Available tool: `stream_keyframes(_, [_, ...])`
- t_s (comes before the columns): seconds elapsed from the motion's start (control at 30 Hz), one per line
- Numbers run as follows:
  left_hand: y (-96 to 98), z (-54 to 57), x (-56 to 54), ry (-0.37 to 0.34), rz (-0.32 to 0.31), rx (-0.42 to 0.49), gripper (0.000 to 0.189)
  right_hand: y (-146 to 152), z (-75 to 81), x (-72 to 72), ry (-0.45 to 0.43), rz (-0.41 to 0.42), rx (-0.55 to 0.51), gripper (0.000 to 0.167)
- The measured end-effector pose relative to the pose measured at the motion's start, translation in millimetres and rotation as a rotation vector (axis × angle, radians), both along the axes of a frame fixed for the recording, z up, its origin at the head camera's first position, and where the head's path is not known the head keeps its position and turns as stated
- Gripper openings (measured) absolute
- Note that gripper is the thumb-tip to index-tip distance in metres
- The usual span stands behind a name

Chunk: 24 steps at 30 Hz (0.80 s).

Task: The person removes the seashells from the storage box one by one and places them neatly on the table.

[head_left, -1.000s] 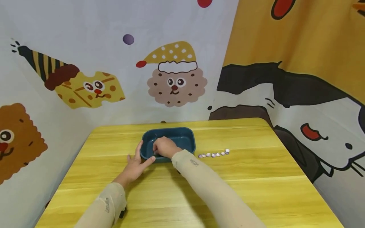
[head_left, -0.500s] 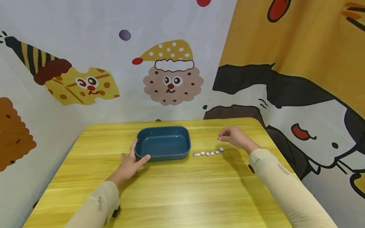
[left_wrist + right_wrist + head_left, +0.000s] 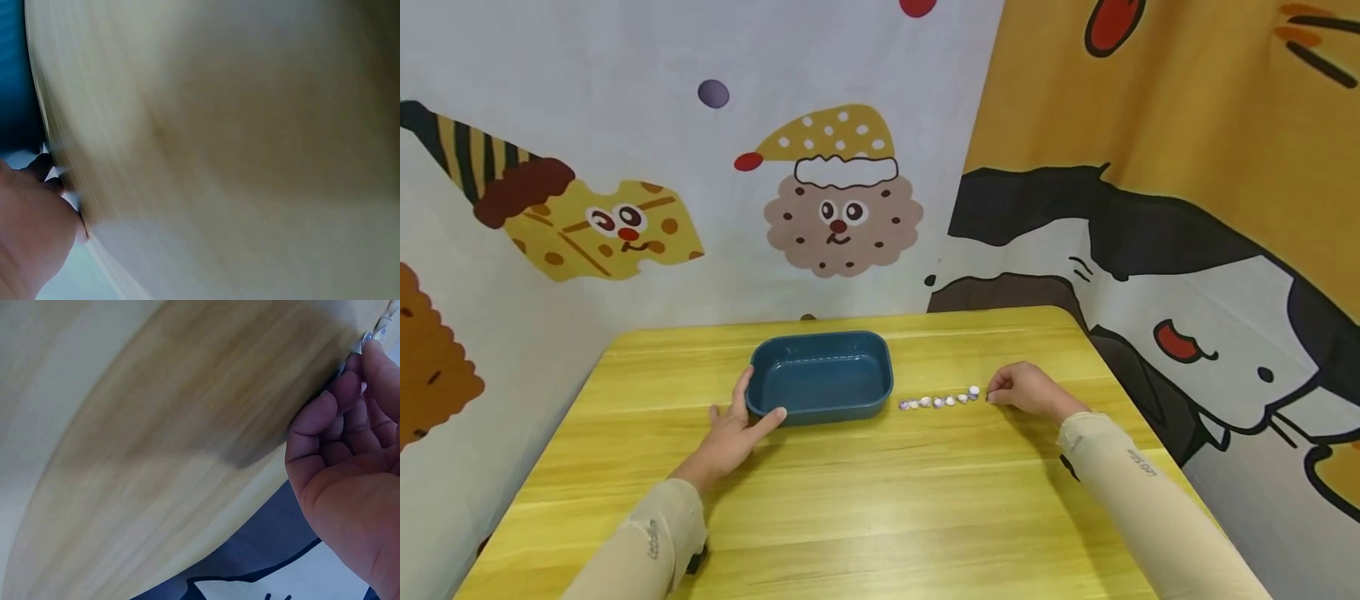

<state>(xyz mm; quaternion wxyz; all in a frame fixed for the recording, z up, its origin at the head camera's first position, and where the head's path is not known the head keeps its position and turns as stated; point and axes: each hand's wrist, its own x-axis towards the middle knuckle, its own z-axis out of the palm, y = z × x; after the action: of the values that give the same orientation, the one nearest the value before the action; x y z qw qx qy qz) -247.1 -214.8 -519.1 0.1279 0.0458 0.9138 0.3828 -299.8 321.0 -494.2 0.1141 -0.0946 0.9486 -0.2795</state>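
Note:
A dark blue rectangular basin (image 3: 820, 416) stands on the table, its inside bare. My left hand (image 3: 727, 439) rests at its front left corner, thumb along the front rim and straight fingers against the left side. To the basin's right lies a row of small white-and-purple shells (image 3: 937, 402), the rightmost sitting slightly higher. My right hand (image 3: 1028, 389) is low over the table just beyond that right end, thumb and forefinger pinching a small shell (image 3: 366, 339), mostly covered by the fingertips. The other fingers of this hand curl in, as the right wrist view shows.
The yellow wood-grain table (image 3: 850, 508) ends at a cartoon-printed cloth wall (image 3: 647, 300) behind and at the sides. In the left wrist view the blue basin (image 3: 15, 75) shows only at the left edge.
My right hand has come out of the basin, swung right past the row of shells, and lowered toward the table at the row's right end. The left hand stays at the basin's corner.

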Motion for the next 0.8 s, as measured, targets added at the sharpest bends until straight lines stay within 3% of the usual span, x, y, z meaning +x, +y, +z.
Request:
stream_keyframes(0.37, [-1.2, -4.2, -2.0, 0.013, 0.0, -0.003, 0.11, -8, 0.5, -1.9, 0.009, -0.005, 0.018, 0.013])
stream_keyframes(0.57, [-3.1, -4.8, -2.8, 0.014, 0.006, -0.006, 0.109, -14, 0.9, -11.6, 0.023, -0.07, -0.012, 0.021])
stream_keyframes(0.8, [-2.8, -5.2, -3.6, 0.008, 0.005, -0.004, 0.109, -28, 2.2, -22.8, 0.044, -0.052, 0.034, 0.02])
